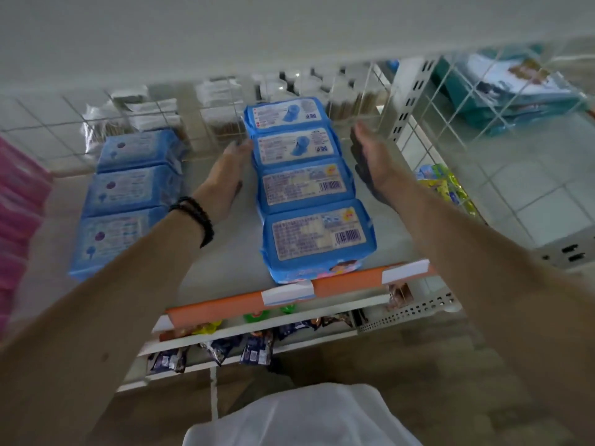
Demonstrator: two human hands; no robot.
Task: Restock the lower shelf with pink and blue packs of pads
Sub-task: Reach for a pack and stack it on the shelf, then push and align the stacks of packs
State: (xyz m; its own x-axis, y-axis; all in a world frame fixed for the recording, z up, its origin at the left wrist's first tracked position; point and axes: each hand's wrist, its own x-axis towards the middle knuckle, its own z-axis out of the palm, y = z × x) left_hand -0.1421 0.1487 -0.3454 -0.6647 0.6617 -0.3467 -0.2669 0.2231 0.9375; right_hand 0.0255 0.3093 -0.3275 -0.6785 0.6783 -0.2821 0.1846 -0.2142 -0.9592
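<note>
1. Head view: I see a row of four blue packs (309, 185) lying on the white shelf (225, 252), running from the orange price strip (347, 281) back toward the wire grid (206, 101).
2. My left hand (223, 181) lies flat-fingered along the row's left side, fingertips touching the second pack from the back; it grips nothing.
3. My right hand (375, 159) is spread with straight fingers, just beside the row's right side, apart from it.
4. A second row of three blue packs (128, 194) sits further left.
5. Pink packs (16, 201) fill the far left edge.
</note>
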